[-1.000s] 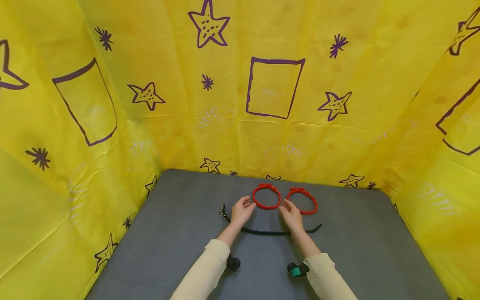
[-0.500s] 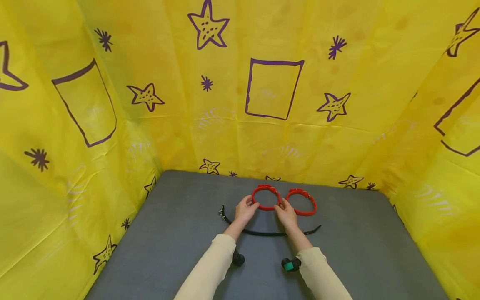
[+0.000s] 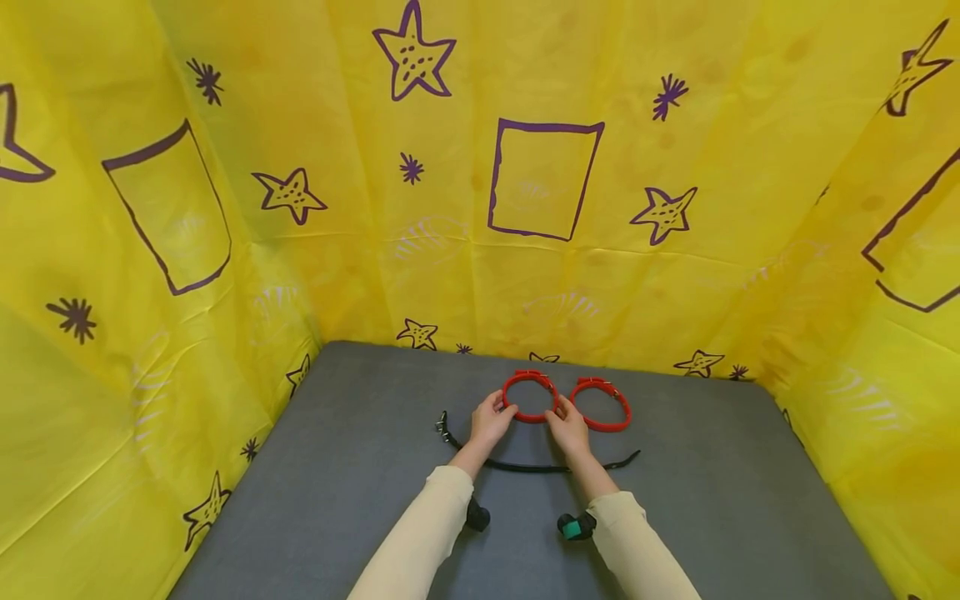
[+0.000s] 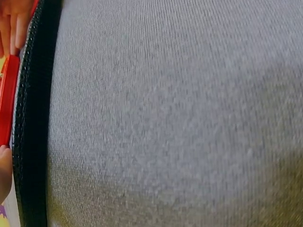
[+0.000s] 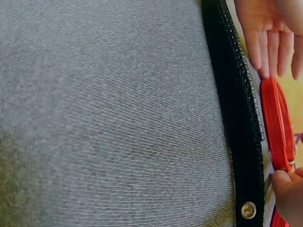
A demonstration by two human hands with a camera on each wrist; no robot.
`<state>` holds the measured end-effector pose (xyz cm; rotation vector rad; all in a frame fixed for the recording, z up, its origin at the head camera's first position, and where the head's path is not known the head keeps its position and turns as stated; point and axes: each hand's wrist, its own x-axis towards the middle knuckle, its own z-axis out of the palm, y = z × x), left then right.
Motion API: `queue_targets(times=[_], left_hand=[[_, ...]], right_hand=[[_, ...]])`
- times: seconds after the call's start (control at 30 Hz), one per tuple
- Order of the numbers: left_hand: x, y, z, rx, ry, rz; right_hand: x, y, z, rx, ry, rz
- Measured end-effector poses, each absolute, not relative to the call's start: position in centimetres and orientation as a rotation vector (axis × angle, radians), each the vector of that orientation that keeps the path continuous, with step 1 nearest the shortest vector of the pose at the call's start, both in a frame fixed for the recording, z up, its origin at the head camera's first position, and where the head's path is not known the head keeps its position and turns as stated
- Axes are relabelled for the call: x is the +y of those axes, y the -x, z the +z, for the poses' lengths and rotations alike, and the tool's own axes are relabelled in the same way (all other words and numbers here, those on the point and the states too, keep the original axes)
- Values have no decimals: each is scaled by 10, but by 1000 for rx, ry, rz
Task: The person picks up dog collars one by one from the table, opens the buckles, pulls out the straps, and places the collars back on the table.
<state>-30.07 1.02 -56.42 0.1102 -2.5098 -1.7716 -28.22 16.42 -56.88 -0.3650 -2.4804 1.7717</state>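
On table [image 3: 300, 483]: two red collars [image 3: 532, 418] [image 3: 609, 427], one black strap [image 3: 525, 468]

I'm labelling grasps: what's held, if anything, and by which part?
Left hand and right hand touch the left red collar at opposite sides; grip unclear.

Two red collars are lying on one grey tabletop [image 3: 322, 500] — a left collar [image 3: 531, 418] and a right collar [image 3: 609, 427]. One black strap [image 3: 525, 469] is lying there too. Two hands are showing, a left hand [image 3: 491, 421] and a right hand [image 3: 570, 429], along with two pale sleeves [image 3: 412, 533] and two black wrist devices [image 3: 477, 517]. One yellow cloth [image 3: 337, 275] is bearing three four-sided outlines [image 3: 551, 127] — one running out of view.
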Motion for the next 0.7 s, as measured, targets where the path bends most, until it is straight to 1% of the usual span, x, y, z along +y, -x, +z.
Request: queue_targets(times=[0.23, 0.47, 0.7], left_hand=[[9, 297, -566, -2449, -99, -1812], [5, 295, -580, -2312, 41, -1828], [9, 285, -568, -2322, -54, -1793]], right_hand=[[161, 279, -571, -2415, 398, 1676], [160, 274, -574, -2344, 402, 1633], [160, 272, -576, -2321, 414, 1623]])
